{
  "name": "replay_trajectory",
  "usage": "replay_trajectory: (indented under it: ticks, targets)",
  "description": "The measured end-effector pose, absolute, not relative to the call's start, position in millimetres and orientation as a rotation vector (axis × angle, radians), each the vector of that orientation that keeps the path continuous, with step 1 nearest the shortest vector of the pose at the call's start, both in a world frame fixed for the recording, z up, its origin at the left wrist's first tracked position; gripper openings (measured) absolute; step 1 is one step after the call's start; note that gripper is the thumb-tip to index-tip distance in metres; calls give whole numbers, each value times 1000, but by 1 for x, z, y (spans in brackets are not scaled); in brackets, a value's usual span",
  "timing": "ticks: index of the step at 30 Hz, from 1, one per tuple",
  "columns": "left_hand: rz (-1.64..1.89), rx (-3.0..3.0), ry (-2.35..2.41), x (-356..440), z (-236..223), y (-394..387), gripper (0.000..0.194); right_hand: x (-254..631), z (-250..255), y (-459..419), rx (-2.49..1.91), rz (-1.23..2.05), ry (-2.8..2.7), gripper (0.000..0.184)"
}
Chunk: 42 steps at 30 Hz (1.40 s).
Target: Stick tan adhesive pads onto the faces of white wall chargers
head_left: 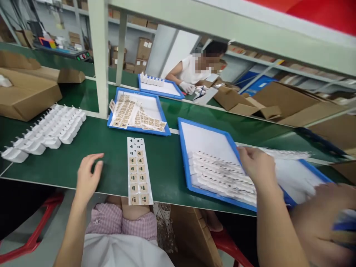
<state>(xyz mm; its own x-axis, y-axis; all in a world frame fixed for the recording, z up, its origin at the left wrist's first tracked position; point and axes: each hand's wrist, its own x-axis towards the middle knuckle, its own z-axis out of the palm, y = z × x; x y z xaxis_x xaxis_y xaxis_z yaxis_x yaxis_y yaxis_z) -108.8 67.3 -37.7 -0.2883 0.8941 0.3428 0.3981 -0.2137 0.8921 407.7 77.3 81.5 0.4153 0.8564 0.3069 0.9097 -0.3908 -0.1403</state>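
Observation:
My left hand point(88, 176) hovers over the green table near its front edge, thumb and fingers apart, holding nothing. To its right lies a sheet of tan stickers point(137, 178), with several spots at its far end peeled bare. My right hand point(257, 165) is over the right rim of a blue-edged tray point(205, 128), its fingers curled together. Whatever those fingers hold, if anything, is hidden. Rows of small white plastic parts point(222, 176) with dark tips fill the near part of that tray.
Rows of white parts point(52, 129) stand at the left. Behind the sheet, a tray point(155, 107) holds more sticker sheets. Cardboard boxes point(27, 89) and a frame post point(98, 59) stand farther back. A gloved co-worker point(191, 68) sits opposite; another person's blurred arm point(319, 215) is at right.

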Motion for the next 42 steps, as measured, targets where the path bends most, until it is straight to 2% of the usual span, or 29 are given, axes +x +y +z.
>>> replay_trajectory:
  ticks: [3, 5, 7, 10, 14, 19, 30, 42]
  targets:
    - [1040, 2001, 1460, -96, -28, 82, 34, 339, 72, 84, -2199, -145, -1697, 37]
    - [704, 2176, 1319, -79, -25, 100, 42, 281, 54, 93, -2010, 44, -1925, 28]
    - [408, 2270, 1237, -62, -25, 120, 52, 228, 30, 106, -1718, 348, -2170, 32]
    - [222, 2318, 1138, -45, -26, 151, 60, 180, -4, 128, -1612, 465, -2266, 35]
    - [152, 2369, 1021, -34, -25, 181, 64, 172, -31, 144, -1639, 427, -2267, 33]
    - [168, 2402, 981, -27, -31, 190, 58, 183, -41, 146, -1652, 400, -2248, 32]
    - [222, 2429, 1006, -25, -33, 187, 50, 179, -32, 152, -1757, 339, -2236, 20]
    - [184, 2425, 1041, -26, -43, 190, 57, 162, -26, 143, -1741, 97, -2369, 23]
